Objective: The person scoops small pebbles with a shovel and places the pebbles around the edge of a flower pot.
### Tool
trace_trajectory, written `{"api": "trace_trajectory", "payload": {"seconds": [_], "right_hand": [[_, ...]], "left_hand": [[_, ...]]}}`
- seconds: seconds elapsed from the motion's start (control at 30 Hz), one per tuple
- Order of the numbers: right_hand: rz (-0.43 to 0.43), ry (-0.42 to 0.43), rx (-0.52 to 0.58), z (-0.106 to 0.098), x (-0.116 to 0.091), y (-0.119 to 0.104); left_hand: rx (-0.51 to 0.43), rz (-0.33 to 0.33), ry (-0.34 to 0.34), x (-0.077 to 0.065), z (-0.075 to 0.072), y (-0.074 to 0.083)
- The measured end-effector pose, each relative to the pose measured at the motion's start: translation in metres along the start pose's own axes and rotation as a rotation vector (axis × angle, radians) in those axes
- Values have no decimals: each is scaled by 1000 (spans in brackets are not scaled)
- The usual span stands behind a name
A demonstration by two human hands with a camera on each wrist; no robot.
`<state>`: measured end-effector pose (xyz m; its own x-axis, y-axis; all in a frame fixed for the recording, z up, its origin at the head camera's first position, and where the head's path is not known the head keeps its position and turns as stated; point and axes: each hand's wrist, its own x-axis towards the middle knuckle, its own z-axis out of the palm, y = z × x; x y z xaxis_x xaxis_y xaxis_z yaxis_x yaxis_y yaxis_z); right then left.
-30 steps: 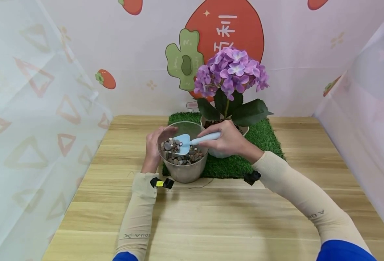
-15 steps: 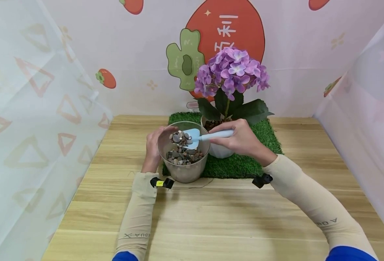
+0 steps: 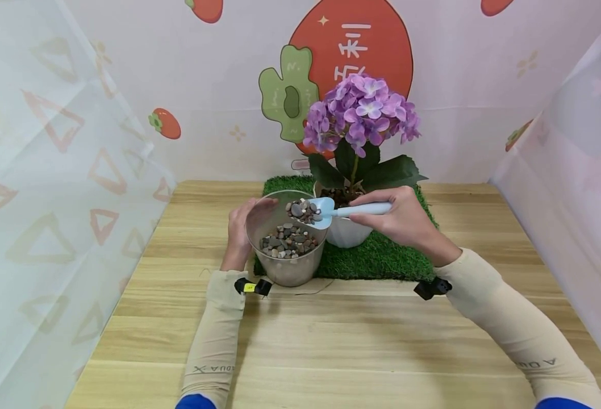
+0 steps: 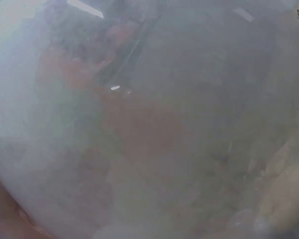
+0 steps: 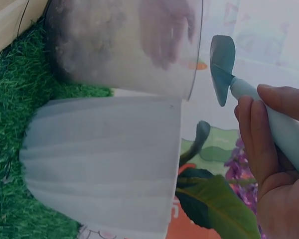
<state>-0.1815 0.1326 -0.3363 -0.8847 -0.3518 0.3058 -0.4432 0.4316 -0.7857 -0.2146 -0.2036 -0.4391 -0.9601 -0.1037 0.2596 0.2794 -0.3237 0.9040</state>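
While the left hand [image 3: 238, 232] grasps the clear plastic bucket [image 3: 290, 274] round its left side, fingers visible through the wall, the right hand [image 3: 410, 221] pinches a light-blue hand trowel [image 3: 364, 210] by the handle, thumb against fingers; both grips engaged, neither hand free. Trowel is loaded; a pebble heap [image 3: 303, 211] sits on the blade, up at the bucket's right rim; right wrist view shows the blade clear above that rim, not touching; the load can't be made out from there. Bucket is at the front-left corner of the grass mat [image 3: 382, 261]; loose pebbles [image 3: 287, 243] cover its bottom. White pot [image 3: 349, 234] is on the mat just beside it, with a purple hydrangea [image 3: 362, 113] rising out of dark brown fill [image 3: 331, 196]; can't tell whether pot and bucket touch.

Progress, my read: scooping and lifting done for this load; emptying the blade not yet done; plenty of stones left in the bucket for further scoops; blade looks fairly level, so spill risk seems modest; left wrist view is mostly blurred bucket wall, no help on progress.
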Motion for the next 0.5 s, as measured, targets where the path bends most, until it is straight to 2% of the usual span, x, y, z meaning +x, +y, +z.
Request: {"api": "trace_trajectory", "payload": {"seconds": [0.27, 0.5], "right_hand": [[22, 54, -31, -15, -8, 1], [8, 124, -84, -29, -15, 3]], "left_hand": [[-61, -2, -39, -1, -1, 0], [-53, 6, -45, -1, -1, -1]]}}
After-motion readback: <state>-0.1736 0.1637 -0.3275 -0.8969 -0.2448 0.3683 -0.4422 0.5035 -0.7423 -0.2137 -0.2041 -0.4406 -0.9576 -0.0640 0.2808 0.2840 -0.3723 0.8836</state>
